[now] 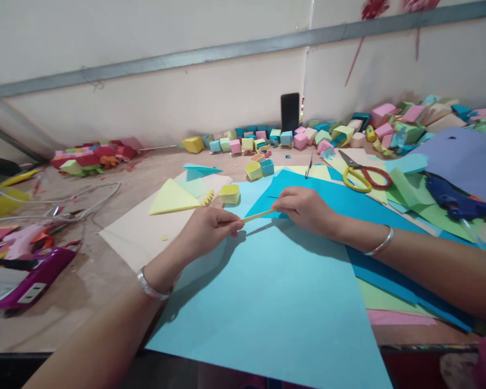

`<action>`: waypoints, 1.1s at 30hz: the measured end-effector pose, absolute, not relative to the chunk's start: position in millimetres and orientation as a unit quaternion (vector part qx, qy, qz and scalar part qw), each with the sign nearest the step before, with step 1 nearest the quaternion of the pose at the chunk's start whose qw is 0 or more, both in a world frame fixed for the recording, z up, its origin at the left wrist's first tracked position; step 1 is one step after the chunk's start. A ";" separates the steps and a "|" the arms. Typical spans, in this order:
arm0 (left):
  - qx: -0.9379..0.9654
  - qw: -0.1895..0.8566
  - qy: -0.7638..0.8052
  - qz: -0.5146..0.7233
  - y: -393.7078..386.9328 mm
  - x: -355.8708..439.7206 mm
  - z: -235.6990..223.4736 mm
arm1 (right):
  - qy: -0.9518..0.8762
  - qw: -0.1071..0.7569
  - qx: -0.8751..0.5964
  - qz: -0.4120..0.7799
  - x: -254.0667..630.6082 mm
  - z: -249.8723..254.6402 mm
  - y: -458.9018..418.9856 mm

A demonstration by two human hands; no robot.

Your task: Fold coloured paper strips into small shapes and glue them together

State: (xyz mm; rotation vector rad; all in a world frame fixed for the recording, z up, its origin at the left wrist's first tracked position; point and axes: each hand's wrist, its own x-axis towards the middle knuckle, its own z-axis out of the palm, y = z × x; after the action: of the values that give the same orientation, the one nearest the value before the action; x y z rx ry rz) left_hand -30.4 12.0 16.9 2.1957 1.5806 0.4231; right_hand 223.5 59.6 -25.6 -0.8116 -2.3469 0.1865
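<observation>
My left hand [210, 229] and my right hand [303, 208] each pinch one end of a thin yellow paper strip [258, 216], holding it just above a large light blue paper sheet [275, 297]. A darker blue sheet [348, 202] lies under my right hand. Each wrist wears a silver bangle. A yellow paper triangle [170, 198] with a zigzag-folded tip and a small yellow paper box [230, 194] lie just beyond my left hand.
Yellow-and-red scissors [362, 175] and a blue glue gun [457, 202] lie at right. Several coloured paper cubes [263, 141] line the back wall beside a propped black phone [290, 111]. A purple tool [28, 270] and white cables [85, 202] sit at left.
</observation>
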 end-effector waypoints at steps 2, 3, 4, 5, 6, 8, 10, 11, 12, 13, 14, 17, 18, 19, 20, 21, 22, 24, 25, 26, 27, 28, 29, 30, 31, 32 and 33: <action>0.788 0.175 0.571 0.151 12.8 -31.2 14.5 | -0.866 0.366 -0.319 0.116 223.9 -25.5 59.9; 0.790 0.157 0.573 0.151 13.3 -31.9 13.3 | -0.853 0.386 -0.324 0.132 223.9 -25.1 59.7; 0.794 0.138 0.572 0.151 13.6 -32.6 12.4 | -0.843 0.401 -0.329 0.143 223.8 -24.6 59.2; 0.802 0.120 0.566 0.150 13.7 -33.2 11.6 | -0.837 0.410 -0.331 0.149 223.4 -23.9 58.2; 0.814 0.100 0.553 0.149 13.3 -33.6 11.1 | -0.835 0.413 -0.331 0.150 222.9 -23.1 56.6; 0.847 0.056 0.507 0.149 11.1 -33.1 10.6 | -0.840 0.413 -0.321 0.144 221.1 -21.2 51.9; 0.881 0.014 0.448 0.153 7.2 -31.1 10.2 | -0.853 0.412 -0.294 0.127 218.7 -19.6 45.7; 0.892 0.000 0.423 0.158 4.9 -29.7 9.9 | -0.861 0.412 -0.275 0.116 217.3 -18.9 42.5; 0.900 -0.010 0.405 0.161 2.6 -28.2 9.5 | -0.870 0.412 -0.253 0.103 215.9 -18.5 39.5; 0.903 -0.015 0.395 0.165 0.4 -26.6 9.1 | -0.877 0.411 -0.231 0.088 214.6 -18.4 36.9; 0.904 -0.018 0.392 0.169 -1.7 -25.0 8.9 | -0.884 0.408 -0.216 0.073 213.4 -18.5 34.8; 0.904 -0.028 0.390 0.173 -7.5 -19.1 10.1 | -0.903 0.371 -0.214 0.029 210.3 -20.0 30.0; 0.906 -0.030 0.388 0.166 -9.5 -16.7 11.2 | -0.912 0.345 -0.222 0.016 209.4 -20.6 28.5; 0.909 -0.031 0.385 0.158 -11.4 -14.3 12.7 | -0.921 0.314 -0.230 0.002 208.5 -21.1 26.8; 0.912 -0.031 0.381 0.147 -13.2 -11.9 14.1 | -0.930 0.282 -0.235 -0.013 207.7 -21.3 25.0; 0.915 -0.032 0.377 0.138 -14.7 -10.0 15.4 | -0.938 0.253 -0.236 -0.029 207.1 -21.4 23.4; 0.917 -0.035 0.373 0.135 -15.7 -8.7 16.3 | -0.942 0.231 -0.239 -0.044 206.7 -21.2 22.1; 0.919 -0.042 0.368 0.135 -15.2 -8.8 16.2 | -0.945 0.212 -0.242 -0.062 206.9 -20.5 21.7; 0.918 -0.046 0.368 0.139 -13.7 -10.4 15.3 | -0.944 0.212 -0.244 -0.065 207.7 -20.3 23.0; 0.916 -0.050 0.372 0.143 -11.3 -12.7 14.1 | -0.943 0.213 -0.248 -0.065 208.9 -20.2 25.3; 0.912 -0.053 0.379 0.147 -8.3 -15.7 13.0 | -0.941 0.213 -0.253 -0.065 210.5 -20.4 28.6; 0.908 -0.052 0.388 0.149 -5.0 -19.0 12.1 | -0.940 0.210 -0.261 -0.062 212.5 -20.8 32.4; 0.903 -0.049 0.401 0.148 -1.6 -22.3 11.9 | -0.939 0.207 -0.271 -0.057 214.6 -21.3 36.5; 0.896 -0.044 0.417 0.145 1.6 -25.5 12.5 | -0.936 0.203 -0.283 -0.048 216.7 -21.9 40.5; 0.888 -0.038 0.436 0.139 4.4 -28.3 13.8 | -0.933 0.201 -0.297 -0.036 218.7 -22.3 44.0; 0.880 -0.030 0.455 0.131 6.6 -30.6 15.7 | -0.928 0.202 -0.312 -0.023 220.4 -22.4 46.8; 0.872 -0.021 0.473 0.124 8.4 -32.4 17.8 | -0.923 0.204 -0.327 -0.013 221.6 -22.2 48.8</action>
State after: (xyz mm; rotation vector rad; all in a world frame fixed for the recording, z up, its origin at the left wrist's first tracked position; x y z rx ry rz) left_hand -32.4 8.4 17.8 2.7765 1.5062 0.3960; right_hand 221.6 48.8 -22.2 -0.9112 -2.5745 -0.0359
